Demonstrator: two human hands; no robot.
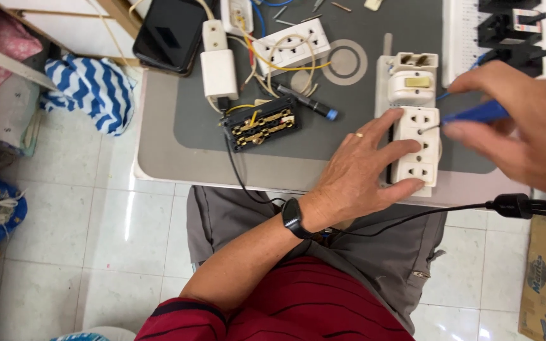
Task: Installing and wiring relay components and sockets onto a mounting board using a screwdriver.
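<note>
A cream power strip (417, 129) with several sockets and a switch lies near the table's front right edge. My left hand (360, 175) lies flat against its near side, fingers spread over the lower sockets, a ring on one finger and a black watch on the wrist. My right hand (526, 129) comes in from the right and grips a blue-handled screwdriver (475, 114), whose metal tip touches the face of the strip near its middle.
On the grey mat (361, 136) lie an opened black socket block with brass contacts (261, 122), a white socket strip with yellow wires (291, 45), a white adapter (217, 71), a dark pen tool (304, 100) and a phone (172, 31). A black cable (412, 218) crosses my lap. A striped cloth (93, 88) lies on the floor.
</note>
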